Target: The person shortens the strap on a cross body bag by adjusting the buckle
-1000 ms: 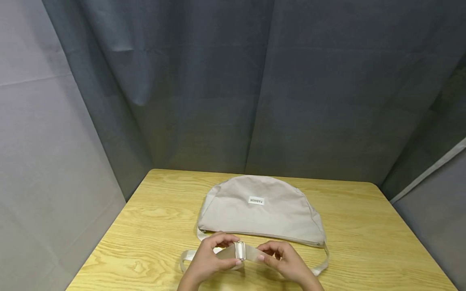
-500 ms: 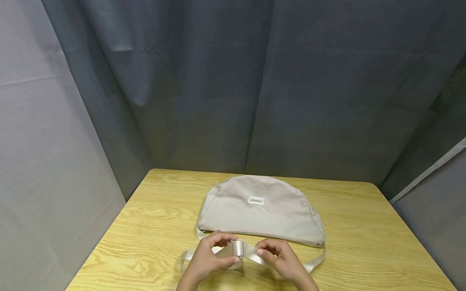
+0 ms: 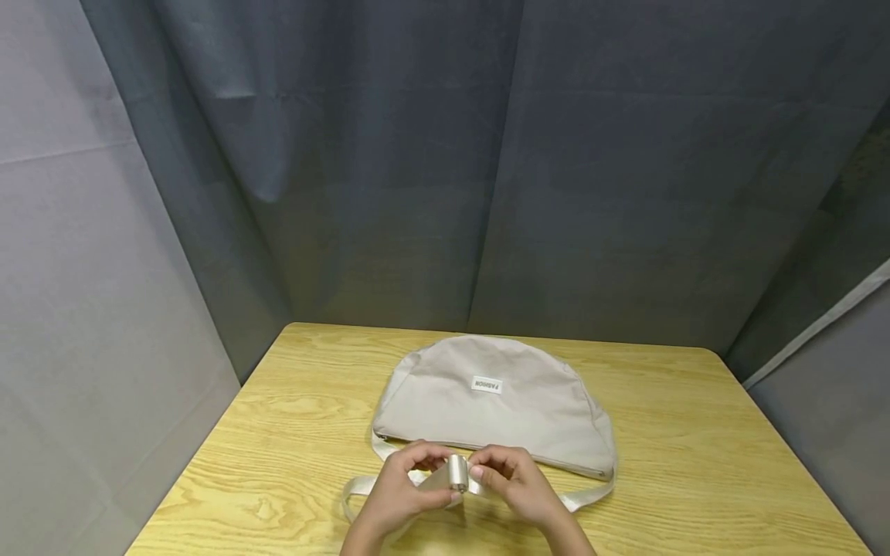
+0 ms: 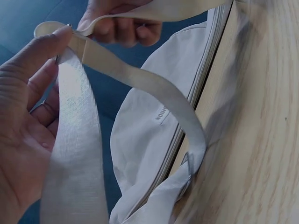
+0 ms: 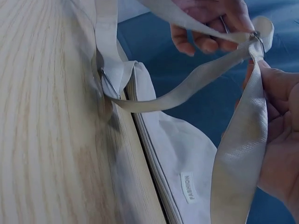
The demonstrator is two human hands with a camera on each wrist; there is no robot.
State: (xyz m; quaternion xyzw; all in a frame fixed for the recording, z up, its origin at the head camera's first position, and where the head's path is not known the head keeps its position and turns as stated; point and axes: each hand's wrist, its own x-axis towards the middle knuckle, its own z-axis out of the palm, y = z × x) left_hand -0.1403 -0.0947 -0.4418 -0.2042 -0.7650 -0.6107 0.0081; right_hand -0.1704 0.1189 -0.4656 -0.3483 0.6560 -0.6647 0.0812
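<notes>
A pale beige bag strap (image 3: 359, 486) is held up between both hands, just in front of its bag. My left hand (image 3: 399, 490) pinches the strap's metal slide buckle (image 5: 260, 43) between thumb and fingers. A loop of webbing (image 3: 457, 472) bulges out through that buckle. Close by on the right, my right hand (image 3: 514, 483) pinches the strap between thumb and fingertips. In the right wrist view a wide length of strap (image 5: 240, 149) hangs below the right hand. The half-round beige bag (image 3: 480, 421) lies flat, its "FASHION" label upside down in the head view.
The bag rests on a wood-grain table (image 3: 695, 448). A zip (image 5: 154, 172) runs along the bag's straight edge. Another metal ring (image 5: 110, 84) sits on the strap near the tabletop. A dark curtain (image 3: 389, 170) hangs behind the table, and pale cloth panels (image 3: 97, 309) stand at the sides.
My right hand has moved left, close to the buckle, bringing the strap with it. The webbing loop at the buckle bulges more. The bag has shifted slightly left; my left hand stays nearly still.
</notes>
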